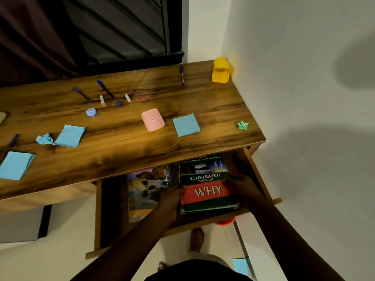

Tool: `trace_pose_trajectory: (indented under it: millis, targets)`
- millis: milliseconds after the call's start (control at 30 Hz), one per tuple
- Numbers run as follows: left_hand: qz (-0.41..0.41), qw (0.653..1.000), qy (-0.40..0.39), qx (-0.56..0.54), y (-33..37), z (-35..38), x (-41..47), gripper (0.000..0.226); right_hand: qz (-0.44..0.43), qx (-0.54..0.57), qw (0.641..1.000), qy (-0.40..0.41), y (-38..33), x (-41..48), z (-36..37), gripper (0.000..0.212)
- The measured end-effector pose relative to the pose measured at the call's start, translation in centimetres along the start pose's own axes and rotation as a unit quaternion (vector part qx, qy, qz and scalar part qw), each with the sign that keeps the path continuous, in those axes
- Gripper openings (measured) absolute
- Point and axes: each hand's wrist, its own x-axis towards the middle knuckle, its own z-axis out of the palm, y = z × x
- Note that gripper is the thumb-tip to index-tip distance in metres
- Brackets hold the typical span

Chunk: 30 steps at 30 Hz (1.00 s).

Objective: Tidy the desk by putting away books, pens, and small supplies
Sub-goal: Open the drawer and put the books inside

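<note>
- The "Illustrated Book of Why" [209,185] was held inside the open drawer [256,171], towards its right side and just below the near edge of the desk [121,142].
- The left grip [172,197] was curled round the book's left edge.
- The right grip [243,189] was curled round the book's right edge, with fingers laid over the cover.
- A second book [147,189] was seen lying flat in the drawer, just left of the held one.
- Blue paper sheets [186,125] were spread over the desk, with a pink case [153,119] between two of them.
- A green crumpled paper [242,125] lay near the right edge.
- Pens [105,89] were scattered along the far side, and among them were two small white tubes [102,100], perhaps batteries.
- A yellow holder [220,70] was placed in the far right corner, against the wall.
</note>
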Motion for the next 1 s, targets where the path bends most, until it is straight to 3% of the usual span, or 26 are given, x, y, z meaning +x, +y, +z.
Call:
trace_pose_trajectory:
  millis: [267,333,400,533,900,1000]
  targets:
    - [0.004,1.0,-0.004,0.016,1.4,3.3,3.7,0.025,-0.058,-0.081,0.995,0.025,1.7,6.8,-0.8,0.006]
    - [0.005,1.0,0.0,0.021,1.6,3.7,3.9,0.029,-0.066,-0.117,0.99,0.045,1.7,7.9,-0.6,0.013]
    - [0.014,0.999,0.019,0.027,1.5,4.1,4.4,0.032,-0.07,-0.137,0.985,0.078,2.0,9.1,-0.3,0.004]
    - [0.047,0.997,0.045,0.028,1.2,4.7,5.6,0.032,-0.07,-0.176,0.974,0.122,3.2,11.5,0.0,0.016]
    - [0.042,0.996,0.028,0.076,1.3,4.4,5.4,0.023,-0.064,-0.228,0.965,0.11,3.4,11.5,0.3,0.02]
    - [0.058,0.99,0.03,0.126,2.0,3.8,4.4,0.021,-0.102,-0.221,0.965,0.095,3.0,10.1,0.1,0.018]
